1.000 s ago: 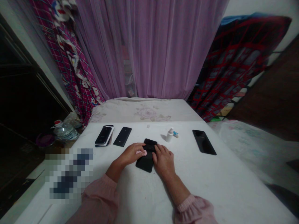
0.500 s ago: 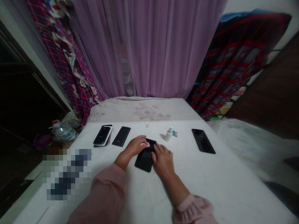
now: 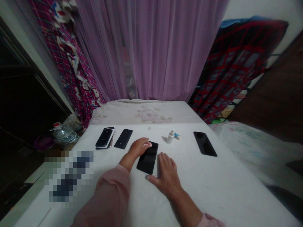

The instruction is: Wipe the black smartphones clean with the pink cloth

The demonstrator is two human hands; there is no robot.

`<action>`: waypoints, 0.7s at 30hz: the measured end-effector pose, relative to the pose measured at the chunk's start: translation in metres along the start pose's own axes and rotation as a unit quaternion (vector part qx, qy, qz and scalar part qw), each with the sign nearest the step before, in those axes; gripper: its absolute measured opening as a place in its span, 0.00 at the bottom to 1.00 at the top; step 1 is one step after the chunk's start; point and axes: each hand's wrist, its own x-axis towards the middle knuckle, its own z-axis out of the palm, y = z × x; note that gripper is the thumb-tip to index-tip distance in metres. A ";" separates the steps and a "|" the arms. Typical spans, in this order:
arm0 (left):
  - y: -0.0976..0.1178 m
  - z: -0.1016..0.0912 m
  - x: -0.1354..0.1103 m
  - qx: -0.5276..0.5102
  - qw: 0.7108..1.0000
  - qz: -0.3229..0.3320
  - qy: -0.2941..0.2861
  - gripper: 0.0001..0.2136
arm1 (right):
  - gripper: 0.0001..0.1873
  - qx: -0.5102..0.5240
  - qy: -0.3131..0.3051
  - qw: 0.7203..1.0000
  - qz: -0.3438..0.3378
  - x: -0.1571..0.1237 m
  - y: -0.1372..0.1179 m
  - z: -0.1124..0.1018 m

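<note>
Left hand: fingers bent, pinching a small pink cloth against the far left part of the phone; pressure, cannot tell.
Right hand: open, gripping nothing; fingers extended just beside the phone's right side, thumb spread out by its near end.
Phone: dark, flat, glossy; lies on the table about midway between left and right edges, its far end slanted slightly right.
Phone, handling: judged light and rigid; smooth face probably slippery, and the flat body likely to slide when rubbed. Glass presumed fragile if dropped or bent.
Phone, hold: best by the long edges near the middle, thumb on one side, fingers opposite; steady it from the sides, keeping fingertips off the face.
Pink cloth, handling: seems soft and very light; a bunched pinch suits it.
White bottle: upright, nearer the table's far edge than the phone; probably light and easily tipped, so grasp round the body. Small blue-and-white item just beside it, too small to identify.
Other phones: dark phone and phone stack toward the left edge; black phone toward the right edge.
</note>
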 end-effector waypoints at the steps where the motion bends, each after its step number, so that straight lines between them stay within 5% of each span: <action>1: 0.000 0.000 0.000 0.001 1.000 0.004 0.003 0.05 | 0.51 -0.007 -0.009 1.000 0.010 -0.003 -0.002 0.000; 21: 0.005 -0.006 -0.033 0.024 0.998 0.060 -0.013 0.03 | 0.43 -0.021 -0.021 1.000 0.007 0.000 -0.012 -0.008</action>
